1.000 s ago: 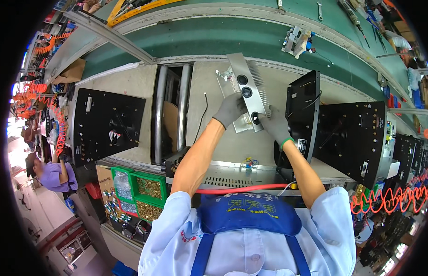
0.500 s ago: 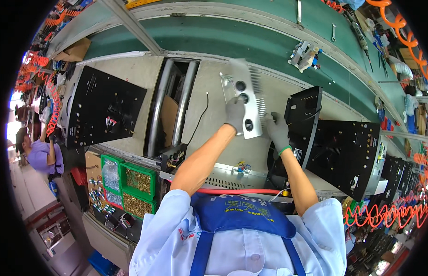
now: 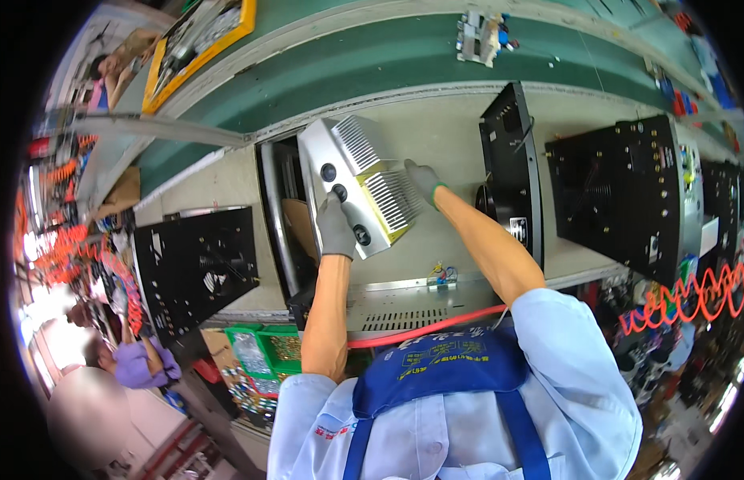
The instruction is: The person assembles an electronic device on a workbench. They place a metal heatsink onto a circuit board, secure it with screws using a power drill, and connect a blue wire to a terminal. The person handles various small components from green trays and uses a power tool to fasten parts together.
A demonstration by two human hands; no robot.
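Observation:
A silver finned heatsink unit lies tilted on the bench, with round black fittings along its plain face and two blocks of fins. My left hand, in a grey glove, is closed on its near-left side by the middle fitting. Beside the right end of the fins is my right hand, gloved too, with fingers stretched out; whether they touch the metal is unclear. Nearer to me lies a slotted metal chassis plate with a small coloured wire cluster at its back edge.
An upright black panel stands to the right, with a large black housing beyond it. Another black housing sits left of the metal rollers. Green bins hold small parts. A red hose crosses in front of me.
The heatsink unit has moved left and turned so its fins show more. My right hand has come from the black panel to the fins' side. The view has shifted too.

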